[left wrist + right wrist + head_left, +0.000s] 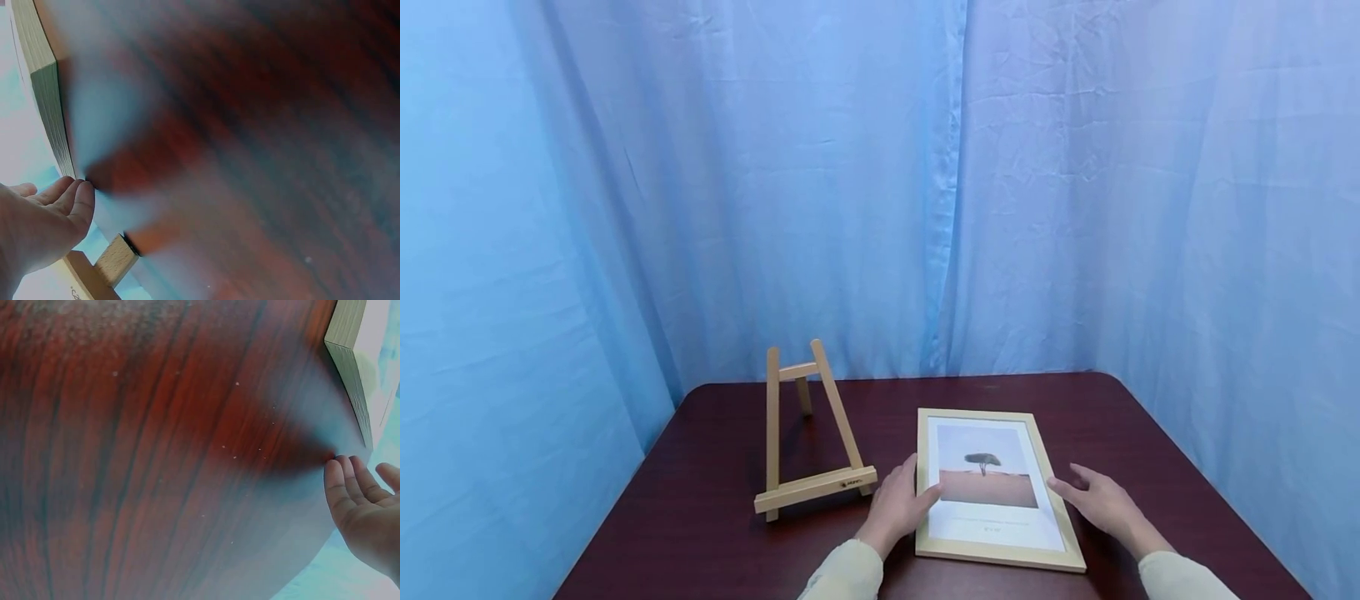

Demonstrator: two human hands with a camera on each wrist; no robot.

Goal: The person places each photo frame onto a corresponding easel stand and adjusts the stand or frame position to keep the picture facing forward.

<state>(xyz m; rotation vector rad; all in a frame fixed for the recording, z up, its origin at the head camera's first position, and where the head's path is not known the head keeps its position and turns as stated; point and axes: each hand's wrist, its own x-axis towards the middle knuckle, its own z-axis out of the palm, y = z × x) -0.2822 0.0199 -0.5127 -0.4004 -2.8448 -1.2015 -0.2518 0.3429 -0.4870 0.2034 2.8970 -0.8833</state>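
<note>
A light-wood picture frame (1000, 557) lies face up on the table, holding a print of a dark tree on pinkish ground. My left hand (898, 504) is at its left edge, the thumb over the front and the other fingers along the side. In the left wrist view, those fingertips (82, 192) meet the tabletop beside the frame's side (50, 103). At the right edge is my right hand (1105, 504), its thumb by the border and its fingers spread outward. The right wrist view shows these fingers (337, 481) fairly straight, touching the table near the frame's corner (350, 369).
A small wooden tabletop easel (816, 489) stands upright to the left of the frame, with nothing on its ledge. The dark red-brown table (700, 467) has rounded far corners. Blue curtains (820, 183) hang behind it and on both sides.
</note>
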